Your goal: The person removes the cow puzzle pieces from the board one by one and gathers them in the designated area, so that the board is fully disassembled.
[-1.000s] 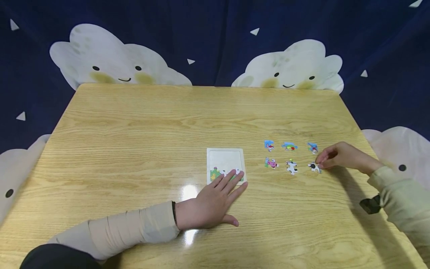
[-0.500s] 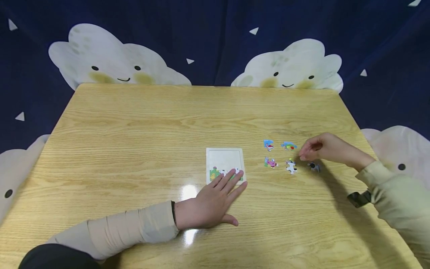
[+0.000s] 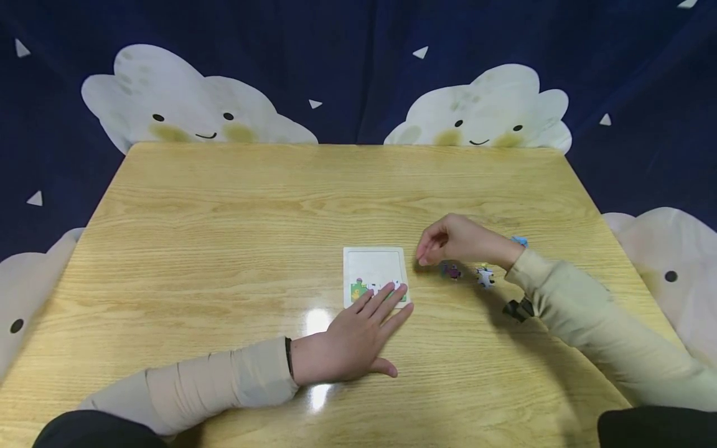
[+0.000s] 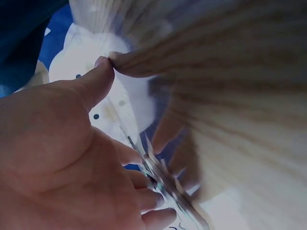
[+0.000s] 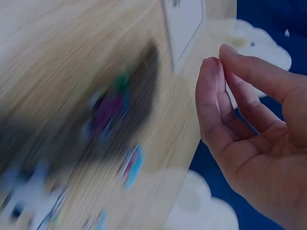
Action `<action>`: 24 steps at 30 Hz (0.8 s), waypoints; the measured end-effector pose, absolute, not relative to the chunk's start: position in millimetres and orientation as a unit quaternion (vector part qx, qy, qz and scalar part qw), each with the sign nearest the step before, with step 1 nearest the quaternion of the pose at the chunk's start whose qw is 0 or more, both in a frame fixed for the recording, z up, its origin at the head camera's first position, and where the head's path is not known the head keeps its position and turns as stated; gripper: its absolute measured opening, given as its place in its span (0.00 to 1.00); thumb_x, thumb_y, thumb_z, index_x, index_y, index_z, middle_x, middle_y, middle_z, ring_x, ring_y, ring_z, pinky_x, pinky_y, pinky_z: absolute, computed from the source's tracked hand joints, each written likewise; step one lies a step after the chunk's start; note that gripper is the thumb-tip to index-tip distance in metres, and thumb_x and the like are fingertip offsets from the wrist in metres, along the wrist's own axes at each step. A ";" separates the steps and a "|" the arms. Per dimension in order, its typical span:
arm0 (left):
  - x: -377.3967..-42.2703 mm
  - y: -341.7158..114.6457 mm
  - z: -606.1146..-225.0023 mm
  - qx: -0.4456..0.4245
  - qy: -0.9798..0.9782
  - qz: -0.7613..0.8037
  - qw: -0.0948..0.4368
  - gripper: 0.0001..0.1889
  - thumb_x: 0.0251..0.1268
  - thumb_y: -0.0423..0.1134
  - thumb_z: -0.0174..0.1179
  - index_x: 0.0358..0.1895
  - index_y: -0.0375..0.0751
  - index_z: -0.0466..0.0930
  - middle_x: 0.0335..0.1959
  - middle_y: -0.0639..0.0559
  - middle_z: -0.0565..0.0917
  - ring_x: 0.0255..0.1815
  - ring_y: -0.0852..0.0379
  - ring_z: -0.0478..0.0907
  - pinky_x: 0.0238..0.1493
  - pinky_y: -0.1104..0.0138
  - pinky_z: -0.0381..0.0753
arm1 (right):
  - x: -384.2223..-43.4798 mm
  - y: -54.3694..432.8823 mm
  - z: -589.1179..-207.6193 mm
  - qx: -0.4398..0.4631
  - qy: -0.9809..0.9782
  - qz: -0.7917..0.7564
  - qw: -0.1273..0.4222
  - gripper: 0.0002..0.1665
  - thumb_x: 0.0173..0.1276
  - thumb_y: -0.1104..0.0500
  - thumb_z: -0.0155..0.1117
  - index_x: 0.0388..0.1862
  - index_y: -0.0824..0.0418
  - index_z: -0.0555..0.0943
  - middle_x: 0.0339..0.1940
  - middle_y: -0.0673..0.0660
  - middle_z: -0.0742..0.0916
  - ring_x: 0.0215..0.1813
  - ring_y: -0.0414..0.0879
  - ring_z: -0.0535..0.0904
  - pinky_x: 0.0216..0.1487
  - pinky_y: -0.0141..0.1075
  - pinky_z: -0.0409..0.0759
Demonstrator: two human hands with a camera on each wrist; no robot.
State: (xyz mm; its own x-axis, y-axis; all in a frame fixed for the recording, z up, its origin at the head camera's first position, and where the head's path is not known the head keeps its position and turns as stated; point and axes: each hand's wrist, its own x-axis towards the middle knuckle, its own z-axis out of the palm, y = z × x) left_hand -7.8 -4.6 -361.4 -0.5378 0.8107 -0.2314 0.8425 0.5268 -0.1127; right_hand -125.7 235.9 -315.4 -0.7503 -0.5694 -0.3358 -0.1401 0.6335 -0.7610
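Observation:
My left hand [image 3: 353, 345] lies spread, its fingers over the lower edge of a white puzzle board [image 3: 374, 264]. Green and white picture pieces [image 3: 358, 289] fill the board's bottom strip, partly hidden by the fingers. Just right of the board, above the table, hovers my right hand [image 3: 462, 239]. Its thumb and fingertips meet, with nothing visible between them in the right wrist view. Beneath and behind it are loose puzzle pieces: a pink-purple one [image 3: 451, 271], a white one [image 3: 485, 276] and a blue one [image 3: 520, 241]. Other pieces are hidden by the hand and sleeve in the head view.
The wooden table [image 3: 224, 236] reaches back to a dark blue curtain [image 3: 347, 62] with cloud prints. In the right wrist view, a blue-red puzzle piece [image 5: 132, 165] lies on the table. A dark wrist device [image 3: 520, 309] hangs at the right sleeve.
My right hand has swept left from the rightmost pieces to beside the board, uncovering the blue piece at upper right. The left hand has stayed on the board.

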 end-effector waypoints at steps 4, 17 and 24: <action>-5.1 -6.3 -361.8 0.477 0.870 -0.098 0.073 0.50 0.63 0.75 0.38 0.80 0.45 0.43 0.80 0.40 0.40 0.79 0.46 0.38 0.75 0.59 0.49 | -129.3 205.4 -318.0 -0.247 0.840 -0.387 0.289 0.04 0.62 0.73 0.65 0.36 0.70 0.85 0.30 0.57 0.88 0.35 0.56 0.85 0.39 0.44 0.84; 8.0 -18.8 -364.2 0.486 0.870 -0.084 0.012 0.51 0.61 0.76 0.41 0.78 0.44 0.52 0.78 0.38 0.49 0.78 0.44 0.46 0.73 0.59 0.56 | -133.6 145.3 -343.8 -0.294 0.833 -0.365 0.294 0.02 0.61 0.70 0.69 0.34 0.67 0.86 0.28 0.53 0.89 0.30 0.38 0.83 0.36 0.31 0.80; 10.0 -20.0 -366.3 0.484 0.870 -0.089 0.027 0.50 0.62 0.76 0.40 0.79 0.45 0.49 0.78 0.36 0.47 0.78 0.44 0.45 0.73 0.60 0.55 | -130.7 137.7 -341.8 -0.293 0.844 -0.335 0.298 0.02 0.60 0.67 0.71 0.32 0.66 0.87 0.25 0.51 0.88 0.29 0.37 0.81 0.35 0.30 0.79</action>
